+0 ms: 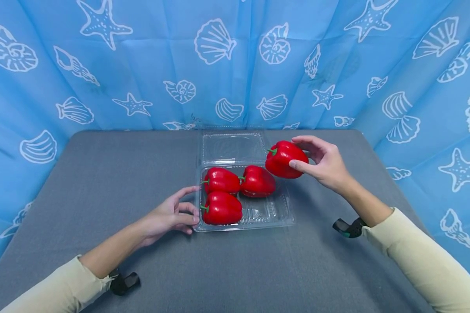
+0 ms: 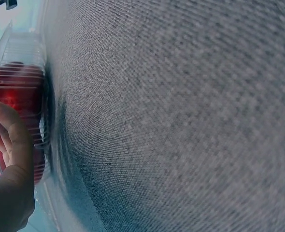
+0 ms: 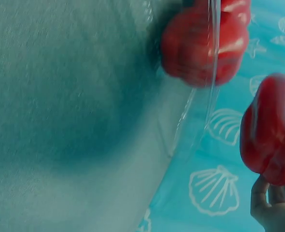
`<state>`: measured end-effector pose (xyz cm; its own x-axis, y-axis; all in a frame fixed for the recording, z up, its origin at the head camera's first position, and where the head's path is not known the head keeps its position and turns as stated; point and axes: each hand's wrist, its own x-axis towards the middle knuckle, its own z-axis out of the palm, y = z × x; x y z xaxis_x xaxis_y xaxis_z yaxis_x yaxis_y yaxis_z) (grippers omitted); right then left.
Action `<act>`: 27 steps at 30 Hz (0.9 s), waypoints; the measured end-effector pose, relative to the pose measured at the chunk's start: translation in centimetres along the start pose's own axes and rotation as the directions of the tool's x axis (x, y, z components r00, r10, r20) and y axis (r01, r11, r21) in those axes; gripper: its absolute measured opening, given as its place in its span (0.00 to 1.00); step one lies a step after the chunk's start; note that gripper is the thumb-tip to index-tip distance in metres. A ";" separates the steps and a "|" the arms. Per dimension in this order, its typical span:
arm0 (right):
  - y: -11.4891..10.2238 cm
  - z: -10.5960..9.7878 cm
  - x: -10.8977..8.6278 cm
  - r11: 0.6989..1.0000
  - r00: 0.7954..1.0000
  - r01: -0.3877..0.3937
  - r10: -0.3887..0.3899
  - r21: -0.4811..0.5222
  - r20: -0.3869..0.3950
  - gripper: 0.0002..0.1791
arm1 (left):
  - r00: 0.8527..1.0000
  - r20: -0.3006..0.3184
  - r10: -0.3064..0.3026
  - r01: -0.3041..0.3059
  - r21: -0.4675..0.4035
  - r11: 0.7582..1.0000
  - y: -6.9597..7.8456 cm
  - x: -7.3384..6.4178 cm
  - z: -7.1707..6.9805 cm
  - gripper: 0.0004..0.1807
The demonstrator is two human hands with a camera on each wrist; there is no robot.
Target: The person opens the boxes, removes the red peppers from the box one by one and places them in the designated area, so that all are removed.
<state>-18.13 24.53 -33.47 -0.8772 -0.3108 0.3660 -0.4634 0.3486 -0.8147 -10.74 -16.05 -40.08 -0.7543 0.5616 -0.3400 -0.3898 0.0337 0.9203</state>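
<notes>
Your right hand (image 1: 330, 165) grasps the held red pepper (image 1: 280, 163), thumb on its near side and fingers round the far side, at the blunt end. The pepper is off the tabletop, at the far-right corner of the clear container (image 1: 246, 227); the right wrist view shows a gap between the two. Its long axis runs roughly sideways from you, stem end to the left, away from your palm and in over the container. That matches the three peppers inside, whose stems also point left: the far-left pepper (image 1: 221, 180), the near-left pepper (image 1: 222, 209) and the far-right pepper (image 1: 257, 182). The relation that counts is between the held pepper and the near-right part of the container, where the ridged floor (image 1: 260, 212) shows: from your right hand it lies to the left, lower down and closer to your body, with the far-right pepper just beyond it. Your left hand (image 1: 166, 216) is on the opposite side, its fingers loosely bent with the tips against the container's left edge, grasping no pepper. The lid (image 1: 233, 148) lies folded back on the far side.
</notes>
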 end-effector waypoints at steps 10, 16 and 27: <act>2.3 -1.9 0.4 0.992 0.974 -0.109 0.093 -0.068 -0.207 0.31 | 1.000 0.008 0.006 -0.006 0.007 1.000 0.1 -0.2 0.1 0.43; 4.2 -3.0 0.4 0.979 0.950 -0.173 0.136 -0.112 -0.280 0.31 | 1.000 0.006 0.005 -0.005 0.005 1.000 0.1 -0.1 0.1 0.43; 6.9 -4.4 -0.2 0.940 0.896 -0.291 0.201 -0.180 -0.396 0.33 | 1.000 0.018 0.011 -0.011 -0.005 1.000 0.0 -0.2 0.1 0.43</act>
<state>-21.73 30.91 -37.14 -0.9289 0.1420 0.3419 -0.2030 0.5770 -0.7911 -10.55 -16.10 -39.96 -0.7492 0.5766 -0.3260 -0.3839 0.0231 0.9231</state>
